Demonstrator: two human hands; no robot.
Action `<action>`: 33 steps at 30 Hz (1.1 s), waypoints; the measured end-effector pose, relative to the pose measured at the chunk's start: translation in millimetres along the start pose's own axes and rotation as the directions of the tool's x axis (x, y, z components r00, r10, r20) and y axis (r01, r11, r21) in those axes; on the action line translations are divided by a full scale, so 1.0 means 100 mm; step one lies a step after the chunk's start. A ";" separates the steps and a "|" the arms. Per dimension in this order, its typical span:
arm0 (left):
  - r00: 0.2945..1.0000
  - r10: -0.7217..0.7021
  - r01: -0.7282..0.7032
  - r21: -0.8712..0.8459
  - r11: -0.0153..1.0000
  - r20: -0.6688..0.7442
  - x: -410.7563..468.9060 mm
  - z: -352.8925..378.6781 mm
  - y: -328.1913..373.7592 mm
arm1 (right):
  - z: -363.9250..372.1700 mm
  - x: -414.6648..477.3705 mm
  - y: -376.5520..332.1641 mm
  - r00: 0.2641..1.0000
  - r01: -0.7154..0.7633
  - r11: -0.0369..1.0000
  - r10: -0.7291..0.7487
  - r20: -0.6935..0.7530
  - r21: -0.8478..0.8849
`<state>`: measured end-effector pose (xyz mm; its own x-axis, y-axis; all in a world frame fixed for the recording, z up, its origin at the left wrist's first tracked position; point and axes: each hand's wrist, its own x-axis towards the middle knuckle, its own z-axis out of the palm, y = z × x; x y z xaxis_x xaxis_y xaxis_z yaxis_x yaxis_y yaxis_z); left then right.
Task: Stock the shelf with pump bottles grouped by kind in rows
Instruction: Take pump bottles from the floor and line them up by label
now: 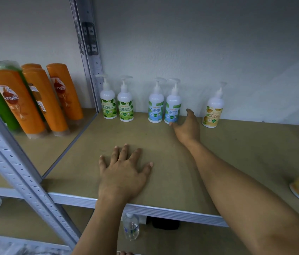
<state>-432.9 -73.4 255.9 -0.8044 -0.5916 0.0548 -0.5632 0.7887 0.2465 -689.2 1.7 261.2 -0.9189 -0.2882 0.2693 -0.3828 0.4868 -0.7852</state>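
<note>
The blue-label pump bottle (172, 107) stands upright at the back of the shelf (237, 153), just beyond the right hand (187, 126). That hand's fingers (175, 126) are loose and grasp nothing; one tip is at the bottle's base, and I cannot tell if it touches. The bottle is probably light, rigid, smooth plastic, best gripped round the body rather than the pump. Its twin (155, 107) stands just left. The left hand (123, 172) lies flat on the shelf with its fingers straight.
</note>
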 end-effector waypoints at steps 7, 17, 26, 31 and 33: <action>1.000 0.002 -0.002 0.002 1.000 0.026 -0.05 -0.03 0.02 | -0.69 -0.86 0.24 0.924 0.324 0.815 -0.164 0.345 -0.481; 0.988 0.081 -0.091 0.065 0.994 0.133 -0.40 -0.07 0.33 | -1.92 -1.66 0.78 0.900 0.288 0.823 -0.059 0.431 -0.489; 0.978 0.130 -0.142 0.066 0.988 0.165 -0.57 0.07 0.90 | -2.55 -2.03 1.00 0.974 0.139 0.977 -0.106 0.198 -0.163; 0.982 0.112 -0.125 0.083 0.989 0.151 -0.58 0.14 1.05 | -3.00 -2.09 1.15 0.982 -0.063 0.996 0.072 -0.173 0.056; 0.983 0.101 -0.114 0.084 0.990 0.150 -0.56 0.15 1.07 | -3.14 -2.05 1.28 0.941 -0.134 0.983 0.165 -0.294 0.123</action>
<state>-450.7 47.2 265.1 -0.8764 -0.4770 -0.0668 -0.4813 0.8624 0.1569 -579.9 381.3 280.8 -0.9564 0.0516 0.2876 -0.2412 0.4161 -0.8767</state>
